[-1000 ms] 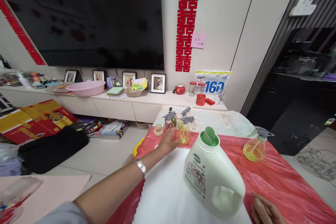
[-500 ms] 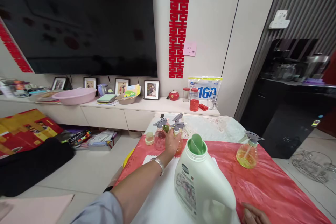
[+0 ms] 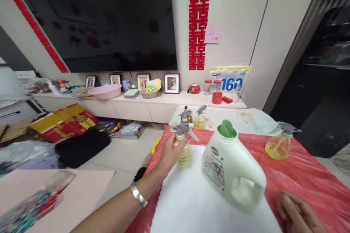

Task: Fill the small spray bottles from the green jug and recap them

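Note:
My left hand [image 3: 167, 154] is wrapped round the neck of a clear spray bottle [image 3: 186, 157] with a grey trigger head and yellowish liquid low inside. The bottle is upright over the white sheet's far left part. Right of it stands a large pale-green detergent jug [image 3: 239, 174], with a green scoop-like spout in its uncapped mouth. My right hand [image 3: 299, 211] is at the lower right by the red cloth, its fingers curled in with nothing visible in them. Behind the held bottle are a second spray bottle [image 3: 186, 113], partly hidden, and a third [image 3: 200, 121].
Another spray bottle [image 3: 278, 147] with yellow liquid stands at the right on the red tablecloth [image 3: 308, 167]. A white sheet [image 3: 188, 204] lies under the jug. Beyond the table, a low cabinet [image 3: 136, 107] bears frames, a pink basin [image 3: 105, 91] and red-lidded jars.
My left hand has drawn the spray bottle nearer, away from the others at the back, and over the white sheet. The view has shifted left. The right hand stays low at the right.

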A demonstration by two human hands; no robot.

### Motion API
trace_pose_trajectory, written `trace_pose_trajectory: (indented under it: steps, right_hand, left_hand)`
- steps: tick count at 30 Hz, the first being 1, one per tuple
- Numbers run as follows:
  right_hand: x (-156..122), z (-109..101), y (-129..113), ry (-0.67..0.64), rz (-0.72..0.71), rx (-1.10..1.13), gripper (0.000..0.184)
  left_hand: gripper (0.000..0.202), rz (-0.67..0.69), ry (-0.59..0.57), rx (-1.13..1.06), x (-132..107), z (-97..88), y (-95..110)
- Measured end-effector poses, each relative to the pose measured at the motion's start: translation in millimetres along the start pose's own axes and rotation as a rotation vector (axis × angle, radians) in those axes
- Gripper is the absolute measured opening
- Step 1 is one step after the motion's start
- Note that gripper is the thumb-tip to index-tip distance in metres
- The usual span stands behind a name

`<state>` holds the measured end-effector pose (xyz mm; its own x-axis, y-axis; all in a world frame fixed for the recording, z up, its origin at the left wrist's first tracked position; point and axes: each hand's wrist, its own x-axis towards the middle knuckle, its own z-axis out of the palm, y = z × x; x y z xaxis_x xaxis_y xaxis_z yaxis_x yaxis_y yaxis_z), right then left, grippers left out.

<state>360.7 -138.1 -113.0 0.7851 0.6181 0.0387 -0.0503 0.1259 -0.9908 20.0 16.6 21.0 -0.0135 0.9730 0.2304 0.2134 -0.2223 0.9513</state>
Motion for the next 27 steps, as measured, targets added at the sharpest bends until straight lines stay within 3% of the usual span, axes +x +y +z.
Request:
trace_pose_trajectory:
  steps: [3,5,9,12,13,15,18,20,27]
  right_hand:
    - [-16,5,-28,0.043,-0.051,0.222,0.060]
    - [-34,12,-52,-0.002,-0.034,0.216,0.054]
    - [-76,44,-92,-0.416,-0.091,0.052,0.040]
    - [-102,83,-96,-0.824,-0.205,-0.129,0.038]
    - [-108,95,-92,-0.879,-0.214,-0.118,0.045]
    - [-119,115,-79,-1.040,-0.039,-0.026,0.062]
    - [-135,131,-59,-1.265,0.388,0.371,0.077]
    - [-144,135,-50,-1.354,0.580,0.582,0.079]
    - [-154,135,-32,-1.452,0.772,0.912,0.063]
  left_hand:
    - [0.044,-0.116,-0.106,-0.132,-40,-17.8,-1]
    - [0.044,-0.166,-0.135,-0.195,-64,-23.1,-3]
    - [0.046,-0.222,-0.081,-0.381,-93,-26.5,-1]
    - [0.045,-0.233,-0.030,-0.549,-101,-29.1,13]
    - [0.043,-0.237,-0.023,-0.594,-103,-30.0,19]
    - [0.040,-0.256,-0.020,-0.669,-106,-31.2,29]
    - [0.040,-0.288,-0.013,-0.755,-111,-30.9,34]
    - [0.042,-0.315,-0.011,-0.773,-115,-30.5,31]
    - [0.031,-0.333,-0.156,-0.840,-118,-38.5,30]
